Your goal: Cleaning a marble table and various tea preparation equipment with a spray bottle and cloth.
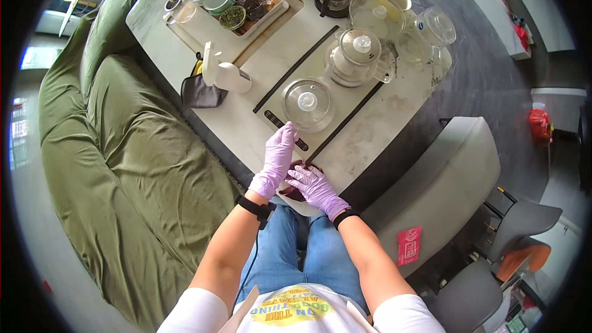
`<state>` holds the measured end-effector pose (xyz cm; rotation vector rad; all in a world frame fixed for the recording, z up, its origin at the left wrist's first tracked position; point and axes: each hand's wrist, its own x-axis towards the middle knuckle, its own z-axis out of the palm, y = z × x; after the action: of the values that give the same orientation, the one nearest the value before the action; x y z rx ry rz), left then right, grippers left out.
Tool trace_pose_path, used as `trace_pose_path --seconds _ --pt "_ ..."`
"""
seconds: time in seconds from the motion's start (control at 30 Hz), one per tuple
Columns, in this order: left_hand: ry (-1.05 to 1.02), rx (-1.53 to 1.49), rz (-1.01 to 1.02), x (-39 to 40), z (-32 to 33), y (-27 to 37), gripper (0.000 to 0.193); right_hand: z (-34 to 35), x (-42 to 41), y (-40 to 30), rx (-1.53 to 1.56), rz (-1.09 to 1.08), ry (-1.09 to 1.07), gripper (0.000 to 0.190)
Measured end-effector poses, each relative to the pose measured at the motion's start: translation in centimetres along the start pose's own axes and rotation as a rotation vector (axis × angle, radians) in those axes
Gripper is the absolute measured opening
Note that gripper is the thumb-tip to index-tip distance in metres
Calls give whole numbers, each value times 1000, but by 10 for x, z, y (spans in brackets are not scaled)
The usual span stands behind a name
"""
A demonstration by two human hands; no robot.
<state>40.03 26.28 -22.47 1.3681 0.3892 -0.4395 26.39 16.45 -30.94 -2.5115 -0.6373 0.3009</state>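
Both my hands wear thin lilac gloves. My left hand (280,150) is raised with its fingers bunched, just in front of a lidded glass pot (307,101); whether anything is pinched in the fingertips cannot be made out. Over a dark red cloth (292,193) at the near table edge lies my right hand (314,185), hiding part of it. The pot stands on a pale two-zone cooking plate (277,95) with dark edge strips and black control panels. Behind it, on the same plate, stands a glass kettle (355,58) with a steel-rimmed lid.
A white spray bottle (233,77) lies by a dark grey pouch (200,92) on the left. Farther back are a tea tray (277,11) of cups, a black-handled pot (334,0) and a glass jug (432,32). A green-covered sofa (148,148) and grey bench (444,171) flank the table (370,134).
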Motion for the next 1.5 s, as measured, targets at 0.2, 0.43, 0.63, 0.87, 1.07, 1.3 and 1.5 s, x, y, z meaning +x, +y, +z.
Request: trace_pose_path --seconds 0.2,0.43,0.63,0.87,1.07,1.3,1.5 --pt "-35 134 29 -1 -18 10 30 -6 2 -7 -11 46 -8 51" --pt "-308 560 166 -15 -73 66 29 3 10 -23 -86 172 2 50" --pt "-447 451 -117 -47 -145 119 27 21 59 -49 -44 430 -59 46" --pt "-131 335 -155 -72 -239 144 34 19 161 -53 -296 364 72 54" --pt "36 334 70 -29 -277 164 32 8 186 -55 -109 336 288 41" --pt "394 -21 154 72 -262 189 25 12 179 -49 -142 321 245 43" --pt "271 -26 306 162 -290 192 22 13 181 -52 -201 321 250 43"
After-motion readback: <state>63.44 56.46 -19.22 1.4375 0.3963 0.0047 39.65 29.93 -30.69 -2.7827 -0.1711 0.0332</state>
